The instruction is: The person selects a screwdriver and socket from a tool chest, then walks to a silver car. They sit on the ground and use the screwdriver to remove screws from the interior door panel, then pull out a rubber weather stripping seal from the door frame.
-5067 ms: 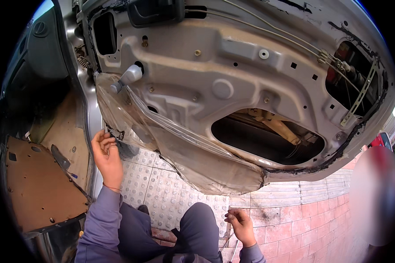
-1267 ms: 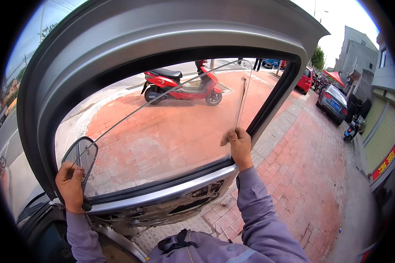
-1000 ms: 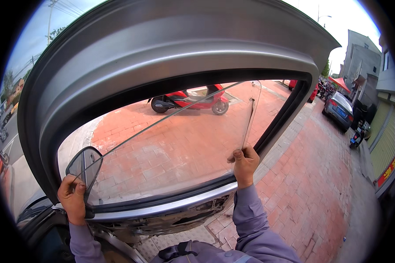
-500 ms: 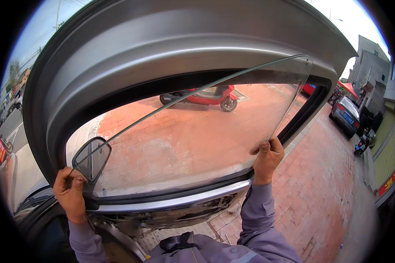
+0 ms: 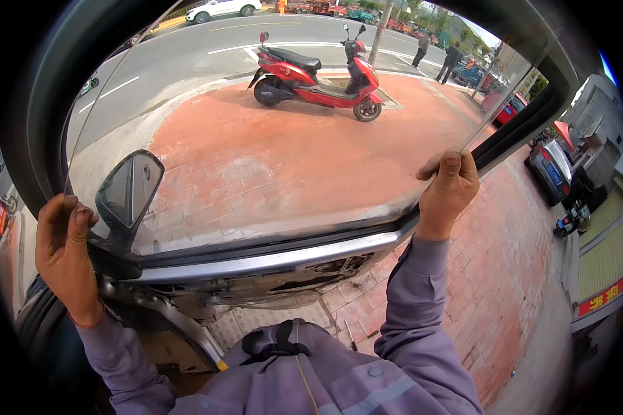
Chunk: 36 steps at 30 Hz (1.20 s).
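A clear car window glass (image 5: pixel 291 173) stands in the window opening of a silver car door (image 5: pixel 277 266). My left hand (image 5: pixel 68 256) pinches the glass's left edge, thumb against the fingers, beside the black side mirror (image 5: pixel 130 190). On the opposite edge, my right hand (image 5: pixel 450 194) grips the glass between thumb and fingers, near the black rear window channel (image 5: pixel 515 135). The glass's lower edge is hard to make out along the dark sealing strip (image 5: pixel 270 247). Below the sill, the door's inner side is bare, with its metal and openings exposed.
Beyond the door, a red electric scooter (image 5: pixel 318 76) is parked on red brick paving (image 5: pixel 221 159). Two people stand near a pole by the road. A dark car (image 5: pixel 552 169) is parked at the right. Near my body, the door opening's metal edge (image 5: pixel 187 332) shows at lower left.
My view has tilted up, bringing the road and the whole scooter into sight. The glass's slanting top edge has left view. Both hands sit higher in the picture, still on the glass.
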Motion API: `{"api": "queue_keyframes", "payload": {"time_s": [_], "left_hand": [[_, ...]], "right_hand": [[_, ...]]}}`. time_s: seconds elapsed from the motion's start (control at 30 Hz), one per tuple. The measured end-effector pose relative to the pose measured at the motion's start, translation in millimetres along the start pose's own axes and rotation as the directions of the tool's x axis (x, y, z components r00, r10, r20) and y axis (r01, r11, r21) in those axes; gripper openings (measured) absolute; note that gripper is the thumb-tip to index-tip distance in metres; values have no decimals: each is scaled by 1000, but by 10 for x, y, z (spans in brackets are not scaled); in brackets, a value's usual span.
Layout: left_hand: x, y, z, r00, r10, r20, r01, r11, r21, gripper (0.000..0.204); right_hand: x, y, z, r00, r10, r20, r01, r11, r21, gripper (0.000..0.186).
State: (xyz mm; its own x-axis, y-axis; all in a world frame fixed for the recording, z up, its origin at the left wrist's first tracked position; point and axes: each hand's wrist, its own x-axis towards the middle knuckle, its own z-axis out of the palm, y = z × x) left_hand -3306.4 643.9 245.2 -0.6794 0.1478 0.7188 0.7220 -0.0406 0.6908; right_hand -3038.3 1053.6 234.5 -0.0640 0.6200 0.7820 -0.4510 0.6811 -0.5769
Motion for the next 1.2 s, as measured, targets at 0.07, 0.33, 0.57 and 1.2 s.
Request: {"api": "queue_keyframes", "payload": {"time_s": [0.07,0.33,0.57,1.2], "left_hand": [[-29,96,-21,999,45,29,-48,994,103,23],[31,168,-59,986,36,164,-68,979,193,21],[17,175,38,989,41,142,-56,993,100,23],[-9,-172,298,978,30,207,-14,997,-79,25]], "right_hand": [[-35,32,-2,1000,6,21,-7,1000,24,41],[-61,122,-18,999,-9,44,9,1000,13,41],[-90,167,-77,997,19,74,-15,998,-65,45],[-351,111,-202,983,-93,158,158,865,-475,39]]}}
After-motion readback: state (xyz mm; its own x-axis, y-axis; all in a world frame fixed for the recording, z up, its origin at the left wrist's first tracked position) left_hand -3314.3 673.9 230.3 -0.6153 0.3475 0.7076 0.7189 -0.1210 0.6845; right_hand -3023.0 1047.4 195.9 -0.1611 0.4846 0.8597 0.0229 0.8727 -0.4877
